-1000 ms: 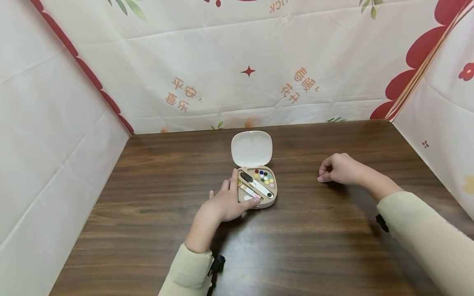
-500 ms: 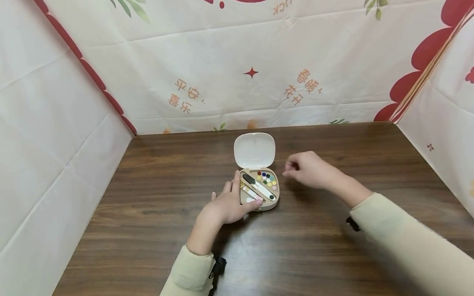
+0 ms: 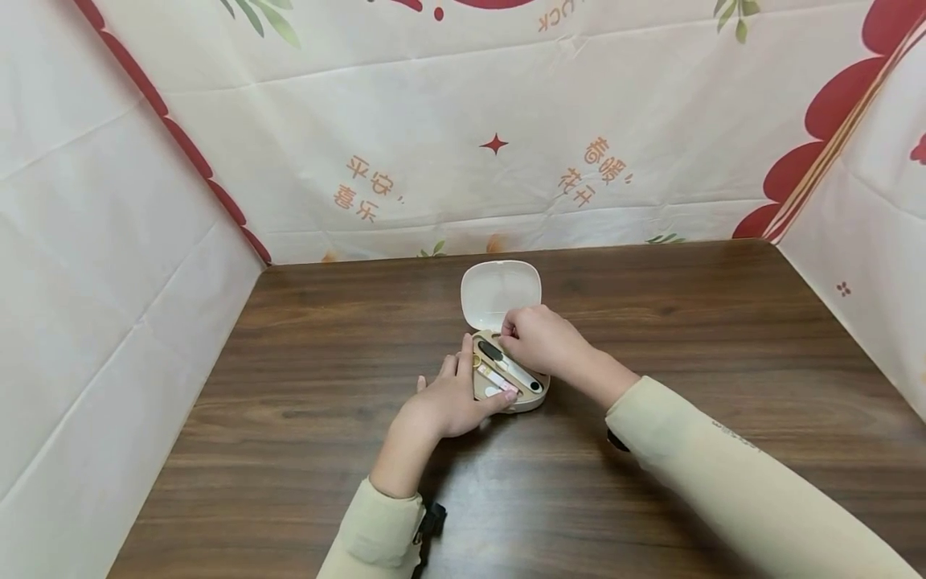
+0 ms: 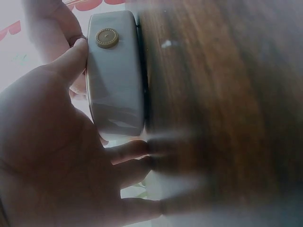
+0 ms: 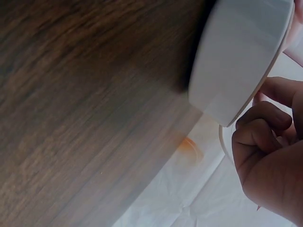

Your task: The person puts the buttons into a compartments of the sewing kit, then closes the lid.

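A small white sewing kit case (image 3: 531, 404) stands on the table with its lid (image 3: 501, 294) up. In its tray lie thread scissors (image 3: 510, 366) with a dark cover and a pale strip (image 3: 497, 378) beside a gold ring. My left hand (image 3: 447, 404) steadies the case, its thumb on the front rim and straight fingers along the left side. In the left wrist view a round gold clasp (image 4: 107, 38) shows on the case. My right hand (image 3: 551, 342) is over the upper right compartment with fingers curled, covering the buttons there. Whether something sits between its fingertips is hidden.
The brown wooden table (image 3: 325, 346) reaches back to a white printed cloth (image 3: 412, 104) that hangs as a backdrop. More cloth hangs along the left and right sides. A black strap (image 3: 432, 521) is on the left wrist.
My right hand has moved left from the table's right part to above the case, covering the colourful buttons that were visible earlier. The left hand keeps its place on the case.
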